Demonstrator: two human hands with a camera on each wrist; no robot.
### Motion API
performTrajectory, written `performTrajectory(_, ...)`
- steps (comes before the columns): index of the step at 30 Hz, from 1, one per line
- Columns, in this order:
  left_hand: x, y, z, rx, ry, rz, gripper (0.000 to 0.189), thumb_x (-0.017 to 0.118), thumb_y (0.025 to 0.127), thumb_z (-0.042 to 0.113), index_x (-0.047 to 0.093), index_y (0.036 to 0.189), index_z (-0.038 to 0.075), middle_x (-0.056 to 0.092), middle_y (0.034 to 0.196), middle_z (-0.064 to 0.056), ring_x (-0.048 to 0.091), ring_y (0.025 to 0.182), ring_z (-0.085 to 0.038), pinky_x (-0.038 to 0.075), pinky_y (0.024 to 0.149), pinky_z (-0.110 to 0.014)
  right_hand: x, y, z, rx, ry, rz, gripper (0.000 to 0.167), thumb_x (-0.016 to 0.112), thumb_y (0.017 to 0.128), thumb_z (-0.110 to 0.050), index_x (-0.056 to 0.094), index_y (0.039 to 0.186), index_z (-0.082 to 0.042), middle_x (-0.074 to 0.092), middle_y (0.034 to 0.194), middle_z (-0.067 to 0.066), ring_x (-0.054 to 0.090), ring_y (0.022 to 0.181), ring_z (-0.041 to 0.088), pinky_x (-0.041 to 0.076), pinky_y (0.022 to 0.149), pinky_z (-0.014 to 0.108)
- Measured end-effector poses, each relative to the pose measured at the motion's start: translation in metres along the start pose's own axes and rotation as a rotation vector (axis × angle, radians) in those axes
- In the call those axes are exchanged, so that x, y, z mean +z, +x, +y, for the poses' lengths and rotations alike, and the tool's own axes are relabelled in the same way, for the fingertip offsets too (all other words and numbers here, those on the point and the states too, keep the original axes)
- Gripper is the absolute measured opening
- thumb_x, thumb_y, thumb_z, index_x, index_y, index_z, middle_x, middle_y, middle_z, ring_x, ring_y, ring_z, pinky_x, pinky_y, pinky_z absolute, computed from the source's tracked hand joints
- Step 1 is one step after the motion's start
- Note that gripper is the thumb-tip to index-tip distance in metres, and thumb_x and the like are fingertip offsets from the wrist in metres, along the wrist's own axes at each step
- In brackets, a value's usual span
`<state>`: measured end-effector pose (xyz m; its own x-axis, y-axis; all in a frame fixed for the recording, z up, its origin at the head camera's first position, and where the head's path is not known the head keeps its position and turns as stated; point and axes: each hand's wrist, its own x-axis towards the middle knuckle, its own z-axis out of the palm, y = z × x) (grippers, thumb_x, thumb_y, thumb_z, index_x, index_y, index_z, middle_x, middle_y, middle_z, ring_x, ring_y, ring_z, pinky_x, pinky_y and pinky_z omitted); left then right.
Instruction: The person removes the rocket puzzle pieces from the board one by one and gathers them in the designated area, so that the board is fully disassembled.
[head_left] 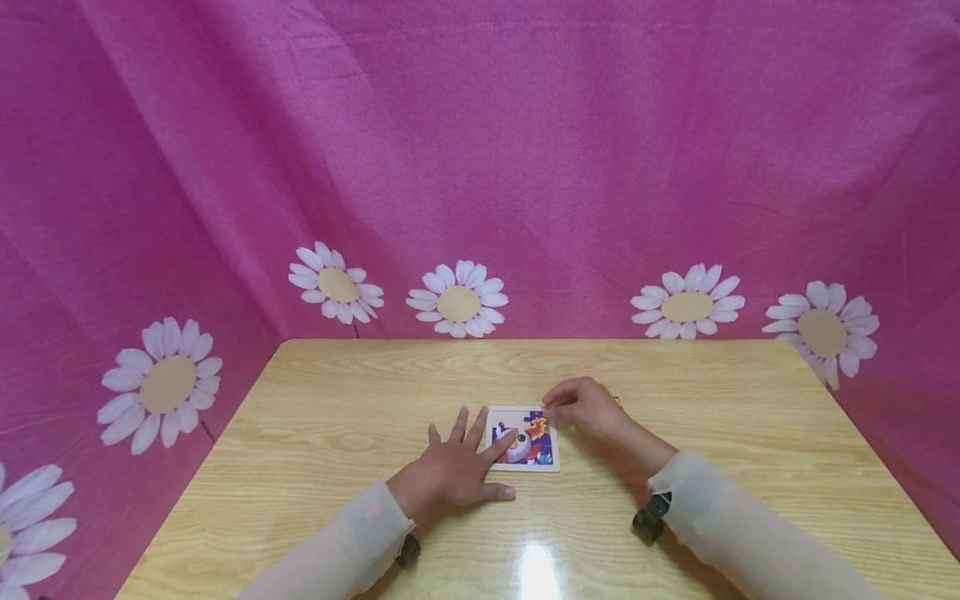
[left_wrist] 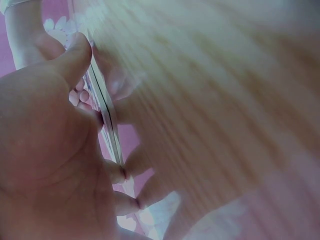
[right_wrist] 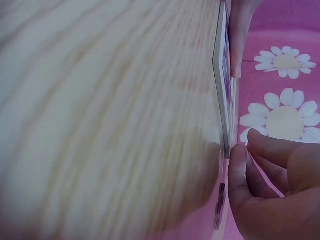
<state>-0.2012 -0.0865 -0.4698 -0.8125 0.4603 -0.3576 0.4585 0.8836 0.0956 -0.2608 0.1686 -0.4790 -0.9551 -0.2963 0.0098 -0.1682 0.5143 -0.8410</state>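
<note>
A small jigsaw puzzle (head_left: 538, 450) in a white frame, with a purple, red and yellow picture, lies flat on the wooden table. My left hand (head_left: 457, 468) is spread out at its left side, palm down, with a finger over the picture. The left wrist view shows the tray edge (left_wrist: 106, 102) running past the left fingers. My right hand (head_left: 588, 408) is at the puzzle's upper right corner. Its bent thumb and index finger come close together beside the tray end (right_wrist: 226, 150); whether they pinch a piece cannot be made out.
Small dark pieces (right_wrist: 220, 205) lie on the table beside my right hand, mostly hidden behind it in the head view. The wooden table (head_left: 337, 400) reaches back to a pink cloth (head_left: 570, 208) with white daisies, which also hangs at both sides.
</note>
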Motion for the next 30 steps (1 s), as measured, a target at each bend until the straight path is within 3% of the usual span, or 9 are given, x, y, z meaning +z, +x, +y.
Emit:
performTrajectory(16, -0.003, 0.001, -0.001, -0.007, -0.015, -0.019, 0.09, 0.046, 0.087, 0.085, 0.011, 0.162, 0.052, 0.0, 0.174, -0.01, 0.002, 0.158, -0.045, 0.016, 0.112, -0.08, 0.011, 0.001, -0.003, -0.019, -0.023, -0.016, 0.019, 0.078, 0.085, 0.006, 0.075, 0.104, 0.002, 0.075, 0.092, 0.009, 0.068, 0.085, 0.018, 0.055, 0.078, 0.032)
performTrajectory(23, -0.011, 0.0, 0.001, 0.002, -0.06, -0.03, 0.086, 0.053, 0.088, 0.08, 0.019, 0.162, 0.051, 0.001, 0.174, -0.008, 0.001, 0.158, -0.044, 0.019, 0.111, -0.08, 0.014, 0.002, -0.003, -0.031, -0.071, -0.01, 0.024, 0.076, 0.082, 0.011, 0.073, 0.103, 0.0, 0.072, 0.092, 0.009, 0.065, 0.085, 0.018, 0.055, 0.081, 0.032)
performTrajectory(30, -0.018, -0.001, 0.004, 0.023, -0.069, -0.041, 0.086, 0.053, 0.089, 0.079, 0.023, 0.162, 0.047, 0.008, 0.174, -0.008, 0.009, 0.158, -0.042, 0.024, 0.112, -0.077, 0.016, 0.002, -0.005, -0.06, -0.075, -0.012, 0.026, 0.077, 0.079, 0.013, 0.07, 0.101, 0.001, 0.07, 0.091, 0.01, 0.064, 0.084, 0.018, 0.053, 0.079, 0.029)
